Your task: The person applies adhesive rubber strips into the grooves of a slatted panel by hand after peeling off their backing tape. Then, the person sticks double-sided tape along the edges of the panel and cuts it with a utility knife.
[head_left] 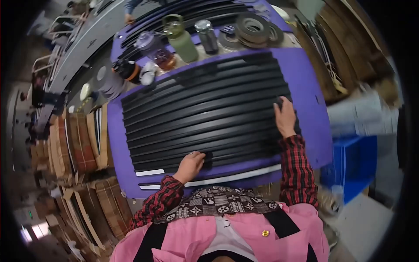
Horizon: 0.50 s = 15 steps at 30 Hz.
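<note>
Long black ribbed strips (205,109) lie side by side across the purple table (307,87). My left hand (190,167) is at the near edge of the rows, its fingers bent and pressed together on a black strip; their tips are partly hidden. At the right end of the strips is my right hand (286,117), its thumb and fingers apart, touching the strip ends. Nearer to me, a separate black strip with a white face (235,177) lies along the table's front edge. A short white piece (149,173) shows at the left front corner of the rows.
Behind the strips stand a green bottle (183,46), a purple jug (152,50), a dark tumbler (206,37) and rolls of tape (253,29). A blue bin (355,163) is at the right. Tied cardboard bundles (80,139) stand left. Another person's hand (129,18) is at the far table.
</note>
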Tool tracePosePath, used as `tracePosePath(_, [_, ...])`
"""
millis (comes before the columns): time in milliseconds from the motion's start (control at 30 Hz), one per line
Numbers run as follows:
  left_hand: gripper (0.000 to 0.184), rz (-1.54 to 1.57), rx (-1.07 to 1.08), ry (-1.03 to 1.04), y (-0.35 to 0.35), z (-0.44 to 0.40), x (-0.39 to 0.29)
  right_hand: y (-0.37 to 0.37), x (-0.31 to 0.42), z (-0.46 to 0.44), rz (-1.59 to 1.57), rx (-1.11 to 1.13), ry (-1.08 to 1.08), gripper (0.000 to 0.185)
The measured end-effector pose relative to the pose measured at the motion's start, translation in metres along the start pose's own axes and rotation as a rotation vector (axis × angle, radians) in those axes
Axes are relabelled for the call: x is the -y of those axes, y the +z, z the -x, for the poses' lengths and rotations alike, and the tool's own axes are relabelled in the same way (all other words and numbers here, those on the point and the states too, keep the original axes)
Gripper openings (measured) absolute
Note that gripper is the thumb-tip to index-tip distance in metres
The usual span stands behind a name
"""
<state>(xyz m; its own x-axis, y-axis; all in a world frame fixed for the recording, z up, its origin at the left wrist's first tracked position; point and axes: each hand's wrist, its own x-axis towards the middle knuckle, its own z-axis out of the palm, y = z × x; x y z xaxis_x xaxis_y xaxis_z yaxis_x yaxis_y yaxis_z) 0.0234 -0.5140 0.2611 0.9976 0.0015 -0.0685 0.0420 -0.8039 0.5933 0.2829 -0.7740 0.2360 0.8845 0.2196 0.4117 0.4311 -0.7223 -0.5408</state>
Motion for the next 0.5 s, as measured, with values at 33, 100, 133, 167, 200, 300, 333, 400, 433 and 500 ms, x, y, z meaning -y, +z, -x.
tracePosePath(33, [0.019,0.013,-0.002,-0.056,0.000,-0.003,0.010,0.006,-0.011,-0.019,0.143,-0.024,-0.010,0.031])
tracePosePath(100, [0.018,-0.006,-0.055,-0.114,-0.004,-0.012,0.025,0.019,-0.056,-0.052,0.316,-0.006,0.170,0.033])
tracePosePath(133, [0.018,0.006,-0.076,-0.141,-0.007,-0.018,0.035,0.023,-0.071,-0.062,0.423,0.002,0.234,0.034])
tracePosePath(167, [0.018,0.022,-0.095,-0.161,-0.007,-0.024,0.041,0.023,-0.085,-0.067,0.538,0.005,0.301,0.036])
tracePosePath(200, [0.018,0.023,-0.102,-0.176,-0.009,-0.033,0.047,0.028,-0.098,-0.067,0.576,0.094,0.322,0.037])
tracePosePath(300, [0.016,-0.027,-0.105,-0.172,-0.027,-0.068,0.069,0.040,-0.135,-0.050,0.581,0.224,0.194,0.039])
tracePosePath(333, [0.015,-0.067,-0.132,-0.168,-0.035,-0.080,0.086,0.041,-0.141,-0.050,0.535,0.237,0.209,0.041])
tracePosePath(400, [0.013,-0.135,-0.256,-0.197,-0.063,-0.102,0.128,0.034,-0.151,-0.044,0.450,0.179,0.157,0.042])
tracePosePath(433, [0.013,-0.158,-0.360,-0.224,-0.082,-0.115,0.153,0.028,-0.155,-0.042,0.413,0.100,0.086,0.041])
tracePosePath(500, [0.016,-0.312,-0.634,-0.250,-0.127,-0.131,0.222,0.008,-0.152,-0.034,0.352,0.092,0.081,0.038])
